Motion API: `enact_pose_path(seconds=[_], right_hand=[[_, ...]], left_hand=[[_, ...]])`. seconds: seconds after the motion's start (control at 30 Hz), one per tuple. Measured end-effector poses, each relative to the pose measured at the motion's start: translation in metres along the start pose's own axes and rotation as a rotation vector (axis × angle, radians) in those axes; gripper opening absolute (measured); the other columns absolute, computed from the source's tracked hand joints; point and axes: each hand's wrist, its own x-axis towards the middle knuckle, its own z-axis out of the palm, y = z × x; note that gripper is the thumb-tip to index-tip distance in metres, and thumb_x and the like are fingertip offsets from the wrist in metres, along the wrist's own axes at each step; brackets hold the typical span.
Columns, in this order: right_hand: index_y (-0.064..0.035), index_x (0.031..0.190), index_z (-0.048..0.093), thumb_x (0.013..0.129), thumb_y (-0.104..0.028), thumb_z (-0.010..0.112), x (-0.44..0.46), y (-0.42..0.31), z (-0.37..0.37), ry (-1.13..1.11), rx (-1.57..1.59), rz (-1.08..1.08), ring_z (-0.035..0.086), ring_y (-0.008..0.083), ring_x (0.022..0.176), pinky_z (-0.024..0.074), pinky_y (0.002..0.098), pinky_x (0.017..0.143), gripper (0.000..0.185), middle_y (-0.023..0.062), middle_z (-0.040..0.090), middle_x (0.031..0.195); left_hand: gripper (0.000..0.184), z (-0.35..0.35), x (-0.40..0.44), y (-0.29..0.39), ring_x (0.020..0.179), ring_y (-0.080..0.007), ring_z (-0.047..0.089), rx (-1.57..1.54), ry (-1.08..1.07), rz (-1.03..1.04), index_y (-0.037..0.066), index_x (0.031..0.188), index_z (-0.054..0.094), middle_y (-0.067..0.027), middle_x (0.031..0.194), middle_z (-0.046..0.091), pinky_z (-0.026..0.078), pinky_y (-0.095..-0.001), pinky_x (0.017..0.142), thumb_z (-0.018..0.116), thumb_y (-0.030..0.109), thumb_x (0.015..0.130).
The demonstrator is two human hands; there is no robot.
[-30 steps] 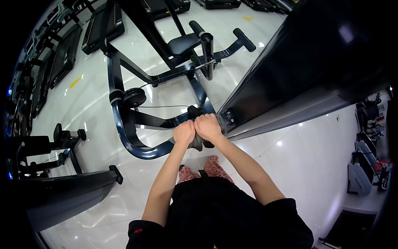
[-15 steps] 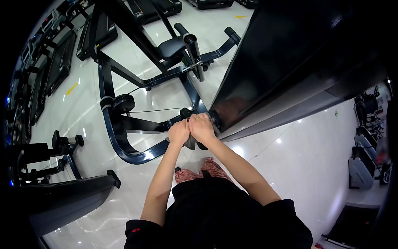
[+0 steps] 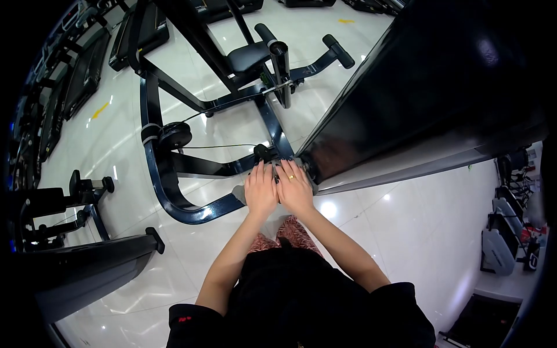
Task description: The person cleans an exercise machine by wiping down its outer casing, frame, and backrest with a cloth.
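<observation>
Farthest left of the hands, beyond them, a treadmill [image 3: 87, 75] stands in a row of dark machines, with a yellow mark [image 3: 101, 111] on the pale floor beside it. Nearer the person, well to the left of the hands, is a machine's dark, curved housing [image 3: 96, 264].

Closer in, the bent tube of a blue-black frame [image 3: 194, 216] curves round on the hands' left and runs in under them. A black wheel [image 3: 175, 137] sits on it, left of and beyond the hands, and a thin cable [image 3: 220, 146] leads from there toward a spot just past the fingers.

The left hand [image 3: 260, 190] lies on a grey cloth [image 3: 238, 193], which is draped on the frame and shows at both sides of the hands. The right hand [image 3: 295, 187], with 1 ring [image 3: 291, 177], lies close beside it on the same cloth. Both have their fingers extended forward, laid over the cloth rather than clamped round it. Beyond them is a black seat [image 3: 248, 57].

Right of the hands, a tall glossy dark panel [image 3: 429, 93] slants away. Farther right, beyond bare floor, stands more gym equipment [image 3: 500, 249].
</observation>
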Motion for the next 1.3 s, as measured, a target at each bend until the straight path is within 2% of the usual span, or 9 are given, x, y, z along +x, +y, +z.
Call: enact_pose_path(seconds=[0.13, 0.23, 0.4, 0.6, 0.77, 0.93, 1.17, 1.23, 1.3], right_hand=[[0.0001, 0.117, 0.052, 0.079, -0.015, 0.052, -0.018, -0.007, -0.013, -0.024, 0.004, 0.035, 0.041, 0.0318, 0.119, 0.0320, 0.0434, 0.099, 0.041, 0.0163, 0.046, 0.127], [0.0020, 0.115, 0.052, 0.078, -0.016, 0.053, -0.027, -0.008, -0.017, -0.052, -0.009, 0.046, 0.040, 0.0336, 0.119, 0.0327, 0.0445, 0.098, 0.041, 0.0184, 0.046, 0.126], [0.0033, 0.114, 0.053, 0.078, -0.018, 0.052, -0.024, -0.012, -0.016, -0.055, -0.100, 0.040, 0.041, 0.0349, 0.119, 0.0340, 0.0450, 0.096, 0.042, 0.0198, 0.047, 0.125], [0.0032, 0.113, 0.053, 0.077, -0.018, 0.052, -0.013, -0.005, -0.014, -0.025, -0.068, -0.004, 0.043, 0.0307, 0.118, 0.0372, 0.0419, 0.093, 0.042, 0.0181, 0.050, 0.122], [0.0023, 0.114, 0.052, 0.077, -0.016, 0.052, -0.003, -0.004, -0.006, -0.045, -0.027, 0.077, 0.043, 0.0290, 0.119, 0.0383, 0.0415, 0.092, 0.041, 0.0171, 0.049, 0.124], [0.0026, 0.117, 0.050, 0.079, -0.015, 0.050, -0.002, -0.006, -0.006, -0.078, 0.010, 0.095, 0.040, 0.0319, 0.122, 0.0357, 0.0432, 0.095, 0.042, 0.0184, 0.046, 0.127], [0.0017, 0.116, 0.051, 0.080, -0.017, 0.050, -0.001, -0.007, -0.004, -0.052, 0.003, 0.069, 0.040, 0.0335, 0.121, 0.0336, 0.0437, 0.096, 0.041, 0.0194, 0.046, 0.127], [0.0012, 0.113, 0.053, 0.079, -0.018, 0.051, 0.005, -0.010, -0.003, -0.029, 0.005, 0.073, 0.041, 0.0330, 0.120, 0.0347, 0.0427, 0.096, 0.039, 0.0188, 0.047, 0.126], [0.0007, 0.111, 0.055, 0.078, -0.019, 0.052, 0.011, -0.012, 0.000, -0.006, 0.003, 0.082, 0.042, 0.0324, 0.119, 0.0357, 0.0418, 0.095, 0.038, 0.0182, 0.049, 0.124]], left_hand=[[0.052, -0.007, -0.014, 0.008, 0.123, -0.0331, 0.034, 0.004, -0.085, 0.014, 0.002, 0.126, 0.041, -0.0191, 0.132, 0.037, 0.024, -0.0483, 0.100, 0.052, 0.021, 0.079], [0.055, -0.015, -0.021, 0.013, 0.124, -0.0342, 0.032, -0.026, -0.139, 0.035, 0.000, 0.127, 0.039, -0.0199, 0.133, 0.035, 0.022, -0.0506, 0.101, 0.053, 0.020, 0.078], [0.056, -0.014, -0.021, 0.011, 0.124, -0.0345, 0.031, -0.033, -0.134, 0.055, 0.000, 0.128, 0.037, -0.0196, 0.133, 0.035, 0.021, -0.0506, 0.101, 0.051, 0.021, 0.078], [0.055, -0.007, -0.011, 0.011, 0.123, -0.0324, 0.033, -0.031, -0.101, 0.035, 0.001, 0.128, 0.038, -0.0175, 0.132, 0.038, 0.022, -0.0497, 0.100, 0.049, 0.025, 0.079], [0.053, 0.000, 0.003, 0.002, 0.121, -0.0290, 0.036, -0.037, -0.112, 0.048, 0.004, 0.127, 0.040, -0.0130, 0.130, 0.042, 0.026, -0.0453, 0.098, 0.048, 0.023, 0.079], [0.046, -0.008, 0.007, 0.003, 0.102, -0.0257, 0.048, -0.075, -0.141, 0.045, 0.006, 0.120, 0.047, -0.0092, 0.110, 0.054, 0.033, -0.0387, 0.084, 0.049, 0.024, 0.078], [0.044, -0.006, 0.004, 0.002, 0.096, -0.0254, 0.050, -0.106, -0.066, 0.049, 0.006, 0.118, 0.048, -0.0092, 0.102, 0.055, 0.034, -0.0360, 0.080, 0.050, 0.023, 0.078], [0.041, -0.005, 0.005, 0.001, 0.087, -0.0243, 0.052, -0.124, 0.016, 0.089, 0.003, 0.112, 0.053, -0.0088, 0.095, 0.056, 0.036, -0.0354, 0.076, 0.051, 0.023, 0.076], [0.039, -0.002, 0.007, -0.001, 0.087, -0.0245, 0.053, -0.082, -0.027, 0.081, 0.004, 0.109, 0.054, -0.0088, 0.093, 0.057, 0.037, -0.0356, 0.075, 0.052, 0.023, 0.075]])
